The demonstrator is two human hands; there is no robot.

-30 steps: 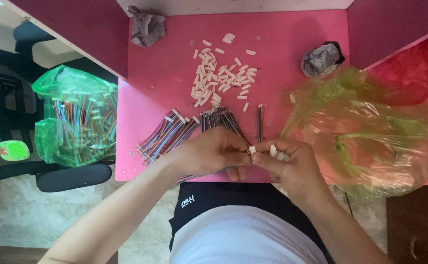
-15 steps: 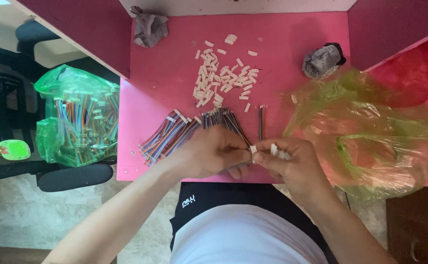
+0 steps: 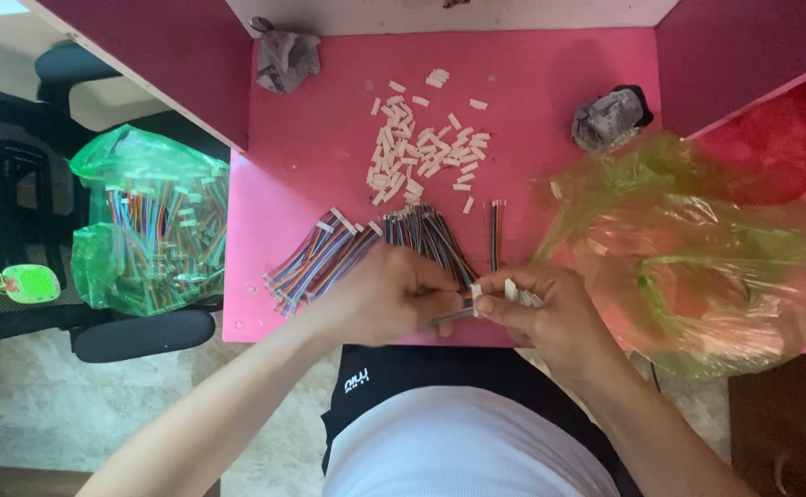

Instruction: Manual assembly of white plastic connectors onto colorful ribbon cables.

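Note:
My left hand (image 3: 386,296) pinches a short bundle of coloured wires (image 3: 451,316) at the near edge of the pink table (image 3: 329,138). My right hand (image 3: 539,308) meets it fingertip to fingertip and holds several small white connectors (image 3: 513,291), one pressed against the wire ends. A fan of multicoloured wire bundles (image 3: 347,248) lies just beyond my left hand. A loose pile of white connectors (image 3: 421,152) sits in the middle of the table. One single wire bundle (image 3: 495,223) lies apart, beyond my right hand.
A green plastic bag (image 3: 697,248) is spread over the table's right side. A second green bag of finished wires (image 3: 150,225) rests on a black chair at the left, with a green key fob (image 3: 27,283) beside it. Two crumpled grey wads (image 3: 288,57) (image 3: 610,118) lie at the back.
Both hands stay at the table's near edge; the fingertips have closed together, bringing the connector onto the wire ends. Nothing else has moved.

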